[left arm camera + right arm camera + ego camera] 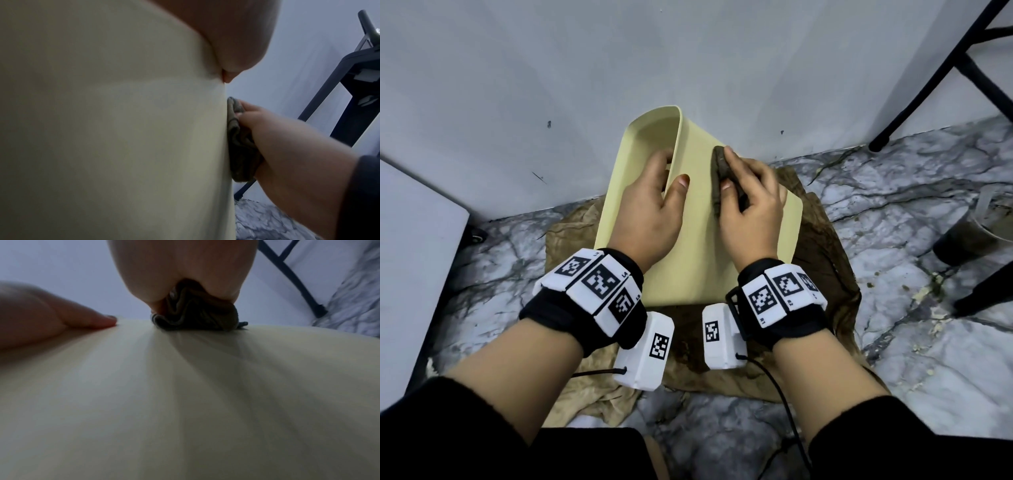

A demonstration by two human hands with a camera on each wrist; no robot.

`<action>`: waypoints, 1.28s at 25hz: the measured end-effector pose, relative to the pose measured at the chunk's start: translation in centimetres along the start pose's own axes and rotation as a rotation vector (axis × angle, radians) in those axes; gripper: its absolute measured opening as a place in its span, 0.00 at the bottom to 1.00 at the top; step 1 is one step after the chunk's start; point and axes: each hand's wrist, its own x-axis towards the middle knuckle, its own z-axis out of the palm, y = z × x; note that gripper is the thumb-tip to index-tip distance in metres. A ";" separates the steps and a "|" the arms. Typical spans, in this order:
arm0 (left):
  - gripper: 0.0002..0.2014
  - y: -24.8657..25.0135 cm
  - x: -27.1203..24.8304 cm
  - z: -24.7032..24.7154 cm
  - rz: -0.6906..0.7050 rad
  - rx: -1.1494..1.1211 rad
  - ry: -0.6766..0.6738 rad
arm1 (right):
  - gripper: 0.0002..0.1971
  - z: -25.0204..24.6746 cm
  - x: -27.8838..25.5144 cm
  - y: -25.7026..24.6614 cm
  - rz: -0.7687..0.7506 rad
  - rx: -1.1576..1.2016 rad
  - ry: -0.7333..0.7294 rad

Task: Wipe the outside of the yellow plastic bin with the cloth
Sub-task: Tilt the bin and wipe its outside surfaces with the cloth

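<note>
1. On the marble floor [893, 212], against the wall, the yellow plastic bin [698, 240] lies on its side atop a stained brown sheet [822, 274].
2. We judge the bin light, hollow and smooth, so it may slide or flex under pressure.
3. Our left hand [650, 212] grips the rim, fingers curled inside, thumb outside; this looks the firmest hold.
4. Our right hand [753, 209] clenches the bunched cloth [720, 171], soft and compliant, pressing it against the upper wall.

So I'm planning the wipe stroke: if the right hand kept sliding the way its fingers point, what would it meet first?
Probably the wall, past the bin edge; depth is unclear.
</note>
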 end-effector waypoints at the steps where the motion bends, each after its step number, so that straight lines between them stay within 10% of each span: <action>1: 0.12 -0.1 0.0 -0.1 -0.005 0.006 -0.003 | 0.19 -0.3 0.1 0.5 0.040 0.003 -0.001; 16: 0.13 -1.0 0.3 -0.5 -0.034 -0.006 0.018 | 0.20 -3.4 1.0 5.9 0.580 -0.160 -0.050; 25: 0.13 -1.2 0.3 -0.5 -0.016 -0.003 0.067 | 0.21 1.7 0.2 -2.2 0.035 -0.073 -0.147; 32: 0.20 -0.7 0.9 -0.6 -0.064 0.043 -0.055 | 0.20 1.6 -0.1 -1.1 -0.016 -0.087 -0.098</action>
